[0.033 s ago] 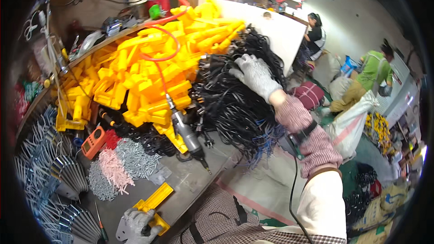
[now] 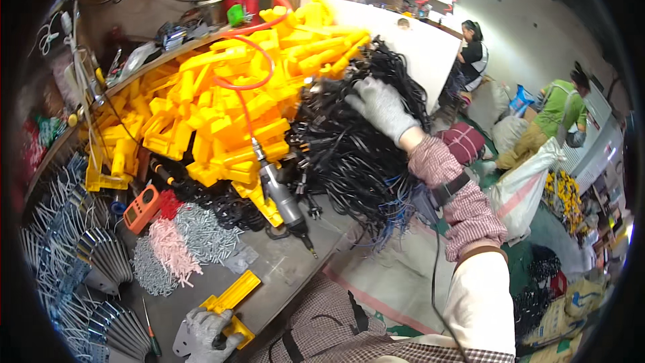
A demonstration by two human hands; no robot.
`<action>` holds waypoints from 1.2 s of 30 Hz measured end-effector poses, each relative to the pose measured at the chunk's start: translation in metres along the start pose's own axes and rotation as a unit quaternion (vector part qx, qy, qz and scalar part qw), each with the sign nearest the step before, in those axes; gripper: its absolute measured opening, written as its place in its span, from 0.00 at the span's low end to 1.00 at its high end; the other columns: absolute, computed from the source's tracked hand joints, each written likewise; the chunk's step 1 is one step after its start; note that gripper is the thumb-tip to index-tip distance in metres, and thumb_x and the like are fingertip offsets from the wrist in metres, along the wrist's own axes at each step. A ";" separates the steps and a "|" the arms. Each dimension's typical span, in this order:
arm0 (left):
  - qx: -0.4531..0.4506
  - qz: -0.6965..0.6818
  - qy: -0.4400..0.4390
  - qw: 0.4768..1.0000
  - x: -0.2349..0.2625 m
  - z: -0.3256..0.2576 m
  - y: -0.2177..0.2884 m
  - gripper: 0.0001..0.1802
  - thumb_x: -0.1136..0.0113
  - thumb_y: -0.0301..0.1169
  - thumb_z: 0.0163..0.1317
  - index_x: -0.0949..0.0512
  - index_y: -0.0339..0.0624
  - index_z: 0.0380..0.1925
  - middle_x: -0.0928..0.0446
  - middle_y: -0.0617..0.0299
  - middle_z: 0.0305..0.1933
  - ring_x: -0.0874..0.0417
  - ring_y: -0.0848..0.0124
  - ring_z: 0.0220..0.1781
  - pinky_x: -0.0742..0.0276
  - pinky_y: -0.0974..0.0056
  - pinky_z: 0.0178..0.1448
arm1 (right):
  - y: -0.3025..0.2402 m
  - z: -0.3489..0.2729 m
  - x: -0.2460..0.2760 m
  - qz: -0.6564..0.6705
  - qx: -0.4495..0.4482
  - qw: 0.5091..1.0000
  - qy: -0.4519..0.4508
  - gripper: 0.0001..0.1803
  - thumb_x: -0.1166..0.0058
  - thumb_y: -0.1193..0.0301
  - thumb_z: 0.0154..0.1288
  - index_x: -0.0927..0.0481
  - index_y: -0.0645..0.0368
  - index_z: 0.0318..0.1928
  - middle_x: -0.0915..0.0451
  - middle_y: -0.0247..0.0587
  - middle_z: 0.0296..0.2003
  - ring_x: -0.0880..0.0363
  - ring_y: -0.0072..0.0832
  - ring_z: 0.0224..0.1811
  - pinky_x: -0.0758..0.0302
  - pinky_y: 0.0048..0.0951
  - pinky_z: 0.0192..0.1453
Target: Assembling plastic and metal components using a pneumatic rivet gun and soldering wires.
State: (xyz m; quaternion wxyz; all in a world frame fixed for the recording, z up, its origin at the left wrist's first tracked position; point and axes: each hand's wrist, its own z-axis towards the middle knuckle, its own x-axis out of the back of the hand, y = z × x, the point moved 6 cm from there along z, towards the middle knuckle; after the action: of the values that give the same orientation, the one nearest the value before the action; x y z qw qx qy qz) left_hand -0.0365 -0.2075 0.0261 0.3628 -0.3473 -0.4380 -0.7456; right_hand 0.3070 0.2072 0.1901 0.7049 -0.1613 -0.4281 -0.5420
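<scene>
My right hand (image 2: 383, 109), in a grey glove, reaches far out onto a big heap of black power cords (image 2: 349, 161), and its fingers curl into the cords near the top of the heap. Down at the near table edge, my left hand (image 2: 205, 333), also gloved, grips a flat yellow plastic part (image 2: 232, 294) that lies on the grey tabletop (image 2: 282, 269). A large pile of yellow plastic parts (image 2: 215, 101) lies to the left of the cords.
An air screwdriver (image 2: 285, 205) hangs on an orange coiled hose (image 2: 252, 47) over the table. Grey screws (image 2: 201, 232), pink plugs (image 2: 171, 252), an orange meter (image 2: 141, 208) and metal brackets (image 2: 74, 249) lie at left. Two people (image 2: 474, 54) (image 2: 557, 114) work beyond a white sack (image 2: 524, 188).
</scene>
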 end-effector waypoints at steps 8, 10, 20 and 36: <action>0.022 0.013 0.009 1.000 -0.009 -0.006 -0.010 0.25 0.29 0.34 0.44 0.19 0.45 0.47 0.22 0.61 0.38 0.24 0.56 0.47 0.33 0.43 0.65 | -0.001 0.008 0.004 0.075 -0.029 0.991 0.110 0.17 0.40 0.57 0.66 0.20 0.57 0.45 0.19 0.45 0.42 0.19 0.44 0.50 0.21 0.45 0.50; 0.014 0.021 0.028 0.999 -0.003 -0.004 -0.005 0.26 0.29 0.35 0.44 0.19 0.45 0.48 0.22 0.60 0.39 0.23 0.56 0.47 0.33 0.43 0.65 | -0.023 -0.012 0.020 0.043 0.018 0.998 0.046 0.19 0.38 0.59 0.65 0.24 0.57 0.48 0.20 0.47 0.41 0.19 0.44 0.48 0.21 0.46 0.50; 0.057 0.060 0.016 0.996 0.019 -0.032 -0.020 0.47 0.26 0.51 0.50 0.35 0.46 0.67 0.30 0.49 0.62 0.30 0.46 0.65 0.39 0.39 0.70 | -0.045 -0.024 0.018 0.169 -0.039 0.984 0.036 0.14 0.43 0.66 0.67 0.27 0.61 0.47 0.19 0.60 0.43 0.19 0.57 0.48 0.23 0.53 0.49; 0.152 0.001 -0.015 0.988 0.009 -0.016 -0.013 0.41 0.33 0.50 0.57 0.33 0.39 0.65 0.33 0.47 0.66 0.33 0.46 0.68 0.41 0.45 0.73 | 0.012 0.052 0.143 -0.022 0.179 0.984 -0.009 0.13 0.45 0.72 0.63 0.23 0.61 0.48 0.20 0.53 0.41 0.20 0.46 0.48 0.23 0.42 0.47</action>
State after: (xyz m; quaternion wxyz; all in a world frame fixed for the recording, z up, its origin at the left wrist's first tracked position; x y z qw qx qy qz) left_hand -0.0550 -0.2192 0.0227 0.4060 -0.2997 -0.5512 -0.6645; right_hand 0.3021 0.1577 0.3347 0.7064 -0.0281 -0.5283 -0.4701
